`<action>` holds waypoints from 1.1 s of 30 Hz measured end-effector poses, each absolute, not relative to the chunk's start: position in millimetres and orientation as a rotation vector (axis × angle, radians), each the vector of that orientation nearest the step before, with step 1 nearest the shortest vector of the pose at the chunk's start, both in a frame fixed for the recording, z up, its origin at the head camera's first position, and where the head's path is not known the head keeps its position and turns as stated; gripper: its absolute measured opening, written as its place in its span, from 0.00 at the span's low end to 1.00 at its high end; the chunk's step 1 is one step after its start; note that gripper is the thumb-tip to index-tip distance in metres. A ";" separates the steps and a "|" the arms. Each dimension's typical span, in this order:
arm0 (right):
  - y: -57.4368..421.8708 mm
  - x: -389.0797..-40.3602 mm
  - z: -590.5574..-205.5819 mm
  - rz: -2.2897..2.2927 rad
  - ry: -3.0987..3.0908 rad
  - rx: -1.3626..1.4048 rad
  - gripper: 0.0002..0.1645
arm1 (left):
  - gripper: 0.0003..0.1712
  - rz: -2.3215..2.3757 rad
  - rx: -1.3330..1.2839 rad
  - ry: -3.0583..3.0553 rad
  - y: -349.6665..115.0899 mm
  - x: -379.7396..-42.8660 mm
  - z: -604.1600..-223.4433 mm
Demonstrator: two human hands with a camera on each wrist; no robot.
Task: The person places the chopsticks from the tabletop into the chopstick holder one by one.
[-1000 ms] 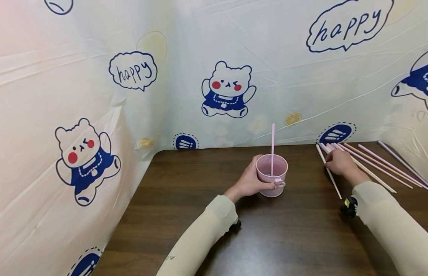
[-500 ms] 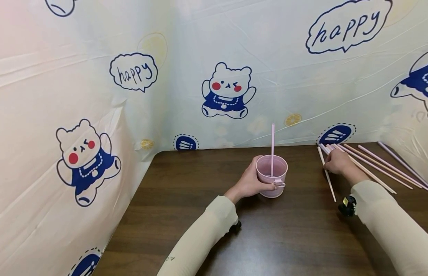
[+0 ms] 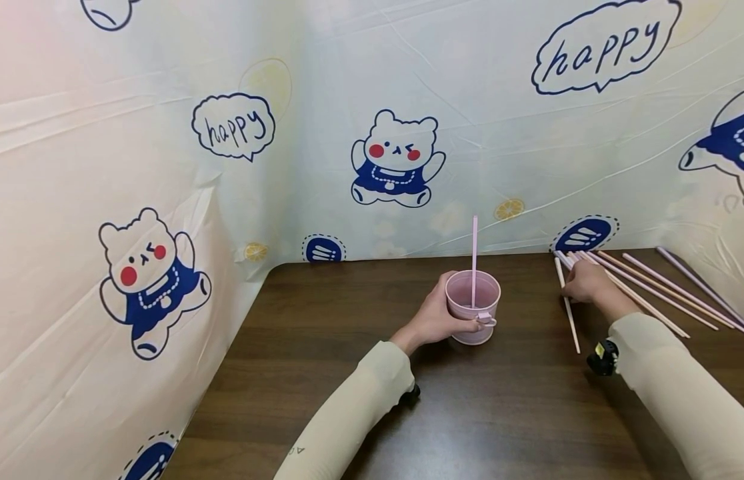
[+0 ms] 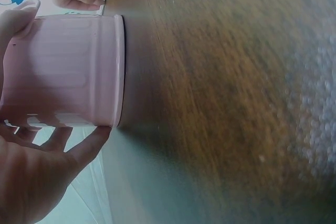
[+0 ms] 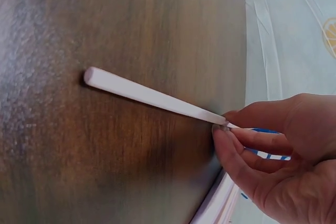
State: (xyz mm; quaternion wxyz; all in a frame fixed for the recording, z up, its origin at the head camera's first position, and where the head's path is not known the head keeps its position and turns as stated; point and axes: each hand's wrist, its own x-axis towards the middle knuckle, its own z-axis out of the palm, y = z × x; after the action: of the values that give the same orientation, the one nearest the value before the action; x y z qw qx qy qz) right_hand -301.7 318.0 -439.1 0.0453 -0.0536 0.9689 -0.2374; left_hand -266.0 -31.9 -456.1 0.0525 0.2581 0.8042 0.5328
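Note:
A pink bucket-shaped cup (image 3: 468, 335) with a small side handle stands upright on the table. My left hand (image 3: 435, 317) grips it from the left, thumb across the front near the handle; the left wrist view shows fingers wrapped round its wall (image 4: 58, 72). One pink chopstick (image 3: 475, 250) stands upright inside the cup. To the right, my right hand (image 3: 590, 283) pinches a pale pink chopstick (image 5: 152, 96) between thumb and fingertips. That chopstick lies low along the table, its thick end toward me. Its far part is partly hidden by the fingers in the right wrist view.
Several more chopsticks (image 3: 669, 285), pink, orange and purple, lie fanned out beside and beyond my right hand. A brown wooden table (image 3: 324, 373) lies beneath everything. A printed cloth (image 3: 300, 167) hangs along its back and left sides.
The near end of the pinched chopstick has swung left, away from the other chopsticks. My right hand has shifted very slightly left. My left hand and the cup have stayed in place.

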 end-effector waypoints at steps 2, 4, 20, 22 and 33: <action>318.0 -300.2 -438.5 -0.758 2.947 -0.153 0.09 | 0.58 1.627 0.788 2.437 -31.8 -266.1 -456.4; 318.1 -299.5 -438.3 -0.785 2.939 -0.144 0.09 | 0.58 1.631 0.789 2.432 -31.7 -266.3 -456.5; 317.4 -294.9 -441.2 -1.001 2.857 -0.043 0.08 | 0.58 1.649 0.792 2.411 -31.5 -266.7 -457.8; 319.3 -293.9 -443.1 -1.039 2.849 -0.035 0.08 | 0.58 1.656 0.793 2.405 -31.6 -266.1 -457.5; 328.2 -290.6 -449.8 -1.433 2.620 0.088 0.14 | 0.58 1.643 0.792 2.405 -31.1 -267.0 -456.4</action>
State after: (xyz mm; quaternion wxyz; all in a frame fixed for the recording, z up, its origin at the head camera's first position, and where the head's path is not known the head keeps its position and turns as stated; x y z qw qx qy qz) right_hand -290.6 328.2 -449.8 0.0771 0.0295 0.8743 -0.4783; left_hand -267.0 -31.1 -456.4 0.0613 0.2620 0.7953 0.5433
